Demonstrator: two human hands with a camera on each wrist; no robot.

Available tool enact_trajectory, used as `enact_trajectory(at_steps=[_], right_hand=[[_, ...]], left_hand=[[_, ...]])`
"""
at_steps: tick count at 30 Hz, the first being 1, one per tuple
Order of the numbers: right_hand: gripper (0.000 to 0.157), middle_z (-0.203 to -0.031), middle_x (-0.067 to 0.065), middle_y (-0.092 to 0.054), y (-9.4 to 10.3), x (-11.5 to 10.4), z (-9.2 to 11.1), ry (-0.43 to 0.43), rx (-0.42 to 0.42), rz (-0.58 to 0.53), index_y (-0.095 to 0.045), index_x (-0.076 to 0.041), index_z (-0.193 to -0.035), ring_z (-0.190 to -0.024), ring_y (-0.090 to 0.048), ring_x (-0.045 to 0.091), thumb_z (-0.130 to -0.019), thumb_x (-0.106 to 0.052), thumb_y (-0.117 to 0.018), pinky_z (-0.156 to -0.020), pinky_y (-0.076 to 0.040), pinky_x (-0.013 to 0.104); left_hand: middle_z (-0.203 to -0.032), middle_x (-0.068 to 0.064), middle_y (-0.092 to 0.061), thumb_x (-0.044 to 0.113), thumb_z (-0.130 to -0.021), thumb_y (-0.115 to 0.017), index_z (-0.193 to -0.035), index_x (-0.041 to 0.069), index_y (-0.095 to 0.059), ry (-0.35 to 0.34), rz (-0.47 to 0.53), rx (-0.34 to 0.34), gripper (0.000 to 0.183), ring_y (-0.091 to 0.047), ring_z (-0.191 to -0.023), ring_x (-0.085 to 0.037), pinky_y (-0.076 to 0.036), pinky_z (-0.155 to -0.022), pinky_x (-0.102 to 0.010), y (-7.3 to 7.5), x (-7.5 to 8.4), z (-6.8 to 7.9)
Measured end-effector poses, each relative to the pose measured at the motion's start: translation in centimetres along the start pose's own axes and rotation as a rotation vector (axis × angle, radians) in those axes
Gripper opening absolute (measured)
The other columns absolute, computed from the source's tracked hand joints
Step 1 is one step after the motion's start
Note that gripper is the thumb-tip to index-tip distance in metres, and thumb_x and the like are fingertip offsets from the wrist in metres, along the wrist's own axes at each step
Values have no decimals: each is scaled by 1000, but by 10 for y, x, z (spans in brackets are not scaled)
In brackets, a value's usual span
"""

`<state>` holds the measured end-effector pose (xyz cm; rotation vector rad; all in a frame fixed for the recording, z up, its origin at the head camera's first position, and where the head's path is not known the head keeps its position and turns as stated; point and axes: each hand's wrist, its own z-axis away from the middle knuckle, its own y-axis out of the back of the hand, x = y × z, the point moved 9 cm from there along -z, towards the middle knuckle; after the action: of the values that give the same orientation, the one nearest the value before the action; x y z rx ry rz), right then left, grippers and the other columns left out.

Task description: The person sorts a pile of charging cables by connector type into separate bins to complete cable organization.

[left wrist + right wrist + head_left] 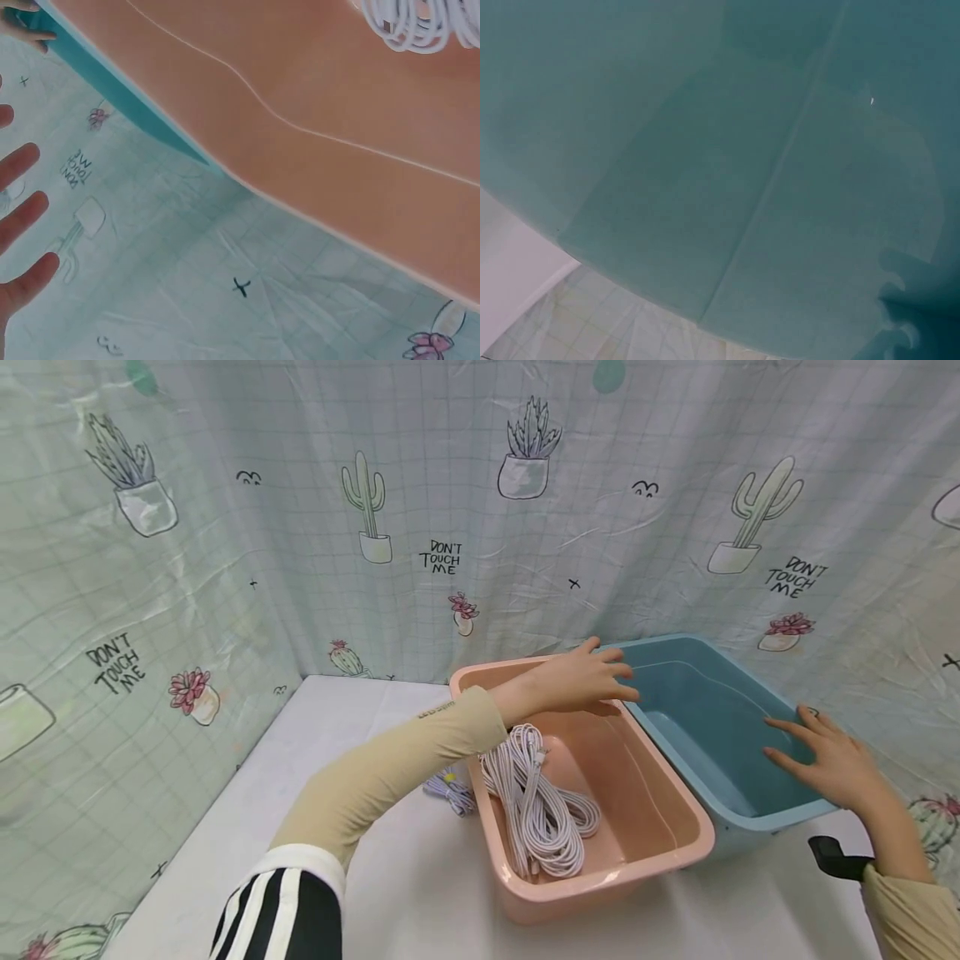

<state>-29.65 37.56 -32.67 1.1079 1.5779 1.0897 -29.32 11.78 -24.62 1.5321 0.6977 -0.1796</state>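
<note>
My left hand (pixel 581 681) is over the far right side of a pink bin (pixel 615 870), where it meets a blue bin (pixel 750 693). Its fingers (pixel 26 214) are spread and hold nothing. Bundled white cables (pixel 551 827) lie in the left part of the pink bin. Over the right rim of the blue bin is my right hand (pixel 836 764), its fingers parted with nothing between them. The inside of the blue bin shows only bare walls and floor; whether either hand touches a rim I cannot tell.
Outside the pink bin's left wall, a bundled pale purple cable (pixel 452 792) lies on the white table (pixel 405 877), partly hidden by my left sleeve. A cactus-print curtain (pixel 300 527) hangs behind and at both sides. A black band (pixel 840 860) sits on my right wrist.
</note>
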Motion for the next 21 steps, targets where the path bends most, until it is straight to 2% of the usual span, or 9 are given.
enact_trajectory(at_steps=[10, 16, 21], right_hand=[[61, -141, 37, -11, -1, 1, -1, -1, -6, 6, -40, 0, -131, -130, -4, 54, -87, -42, -52, -83, -14, 76], [62, -141, 36, -10, -1, 1, 0, 10, -6, -3, -39, -1, -132, -130, -5, 55, -87, -41, -52, -83, -14, 75], [61, -142, 36, -10, -1, 1, 0, 19, 4, -12, -39, -1, -132, -129, -5, 55, -87, -40, -52, -82, -14, 76]], left_hand=[[-117, 8, -56, 40, -89, -50, -110, 29, -56, 48, 80, 130, 25, -44, -112, -17, -33, -92, -39, 15, -14, 49], [-119, 6, -57, 38, -88, -52, -109, 28, -58, 80, 73, 203, 24, -46, -115, -19, -34, -93, -41, 26, -19, 77], [-114, 5, -60, 38, -87, -55, -110, 27, -58, 108, 30, 249, 26, -48, -112, -19, -36, -91, -40, 24, -23, 102]])
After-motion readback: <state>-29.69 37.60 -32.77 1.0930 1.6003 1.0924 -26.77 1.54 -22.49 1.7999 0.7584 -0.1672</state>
